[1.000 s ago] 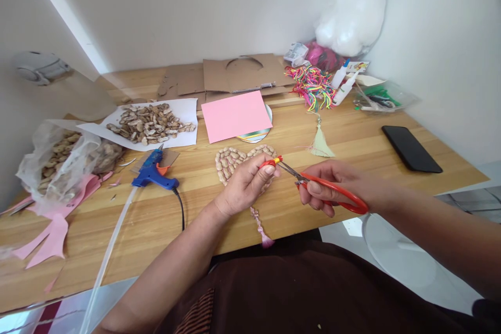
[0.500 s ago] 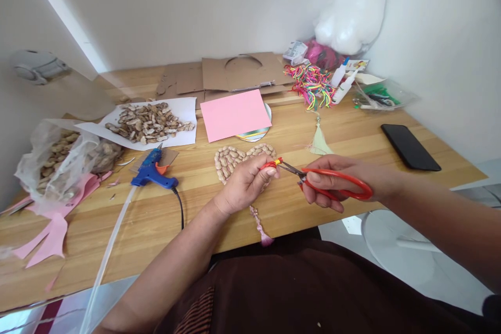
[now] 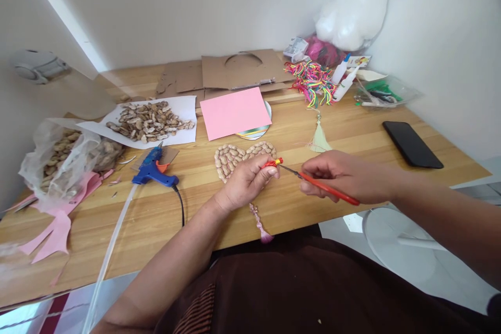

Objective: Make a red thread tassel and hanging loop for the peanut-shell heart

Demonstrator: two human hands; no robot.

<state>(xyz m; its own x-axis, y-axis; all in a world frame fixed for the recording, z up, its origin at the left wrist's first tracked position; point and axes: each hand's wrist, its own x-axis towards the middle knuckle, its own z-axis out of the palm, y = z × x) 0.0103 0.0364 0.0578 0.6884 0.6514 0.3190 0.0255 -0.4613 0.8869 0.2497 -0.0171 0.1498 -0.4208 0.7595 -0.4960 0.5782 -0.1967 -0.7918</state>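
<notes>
- The left hand (image 3: pixel 246 182) is in the middle of the frame. Its fingers are closed, pinching a small red and yellow cord bundle (image 3: pixel 278 161).
- The cord bundle lies almost flat from side to side. Its long way tips up a little to the right, and its loose end points to the right of the frame.
- The right hand (image 3: pixel 336 172) is just right of the middle. Its fingers are wrapped around the red scissors (image 3: pixel 331 191).
- The scissors make a long slanted line. The red handles are at the lower right, and the thin blades point up and left, at the cord bundle. The tip is right by the bundle, but I cannot tell if they touch.
- Under the left hand, a heart made of peanuts (image 3: pixel 227 162) lies on the wooden counter (image 3: pixel 360 135).
- Below the heart, a pink tassel (image 3: pixel 260 225) hangs down toward the bottom of the frame, leaning right.
- Left of the hands is a blue glue gun (image 3: pixel 151 172), with its nose pointing up and right.
- A pale green tassel (image 3: pixel 320 136) lies above the right hand.
</notes>
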